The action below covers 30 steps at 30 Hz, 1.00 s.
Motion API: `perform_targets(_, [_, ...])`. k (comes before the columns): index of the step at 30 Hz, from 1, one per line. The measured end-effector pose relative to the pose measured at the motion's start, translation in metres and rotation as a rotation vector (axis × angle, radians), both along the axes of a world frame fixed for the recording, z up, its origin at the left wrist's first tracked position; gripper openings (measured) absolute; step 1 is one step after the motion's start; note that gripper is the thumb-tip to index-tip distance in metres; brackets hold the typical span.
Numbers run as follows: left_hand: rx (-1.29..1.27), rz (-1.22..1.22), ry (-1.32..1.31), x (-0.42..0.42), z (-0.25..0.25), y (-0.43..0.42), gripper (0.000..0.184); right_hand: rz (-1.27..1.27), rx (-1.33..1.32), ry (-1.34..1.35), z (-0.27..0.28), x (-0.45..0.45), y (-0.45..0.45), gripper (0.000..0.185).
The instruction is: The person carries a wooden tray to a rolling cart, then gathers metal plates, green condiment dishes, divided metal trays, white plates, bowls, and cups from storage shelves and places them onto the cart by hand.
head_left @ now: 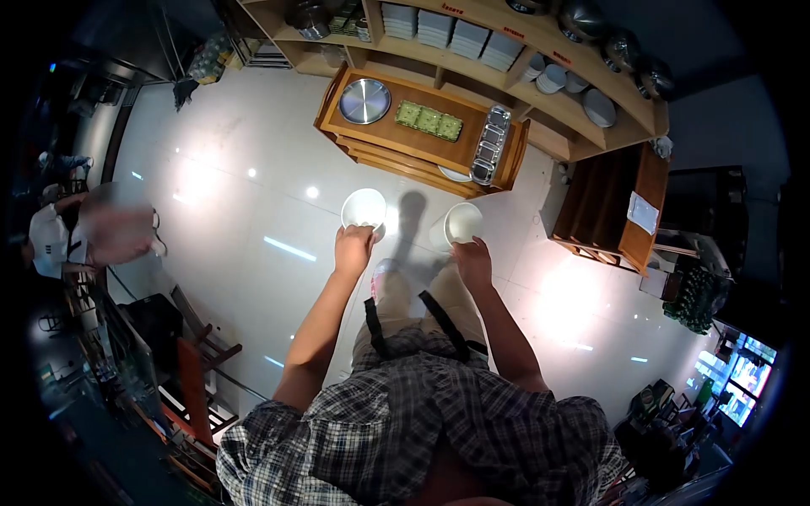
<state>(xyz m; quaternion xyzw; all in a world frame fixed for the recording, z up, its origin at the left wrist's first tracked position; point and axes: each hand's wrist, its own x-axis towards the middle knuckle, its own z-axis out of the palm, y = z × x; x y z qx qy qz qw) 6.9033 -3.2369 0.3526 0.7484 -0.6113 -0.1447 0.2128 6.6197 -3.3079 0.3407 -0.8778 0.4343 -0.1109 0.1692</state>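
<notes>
My left hand (355, 245) is closed on the near rim of a white cup (364, 205), whose round mouth faces up at me. To its right, my right hand (472, 256) grips the rim of a second white cup (463, 222) in the same way. Both cups are held apart from each other, above the tiled floor and in front of my legs. Their insides look plain white; I cannot tell whether anything is in them. My fingers on the far side of each rim are partly hidden.
Ahead stands a wooden cart (391, 135) with a round metal tray (364, 101), a green sectioned dish (429, 120) and a metal divided tray (490, 145). Behind it, a shelf (439, 69) holds stacked white dishes. Another person (52, 229) is at the left. A wooden cabinet (609, 205) stands right.
</notes>
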Motion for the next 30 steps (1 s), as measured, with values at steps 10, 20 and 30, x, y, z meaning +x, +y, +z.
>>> perform_targets(10, [-0.142, 0.047, 0.068, 0.033, -0.037, -0.037, 0.012, 0.021, 0.112, 0.092, -0.036, 0.059, -0.023, 0.018])
perform_targets(20, [-0.064, -0.169, 0.102, 0.059, -0.147, -0.082, 0.013, -0.1, 0.079, 0.0, -0.129, 0.073, -0.042, 0.012])
perform_targets(30, [-0.101, -0.417, 0.13, 0.09, -0.284, -0.126, 0.012, -0.222, -0.219, -0.2, -0.275, 0.098, -0.062, 0.013])
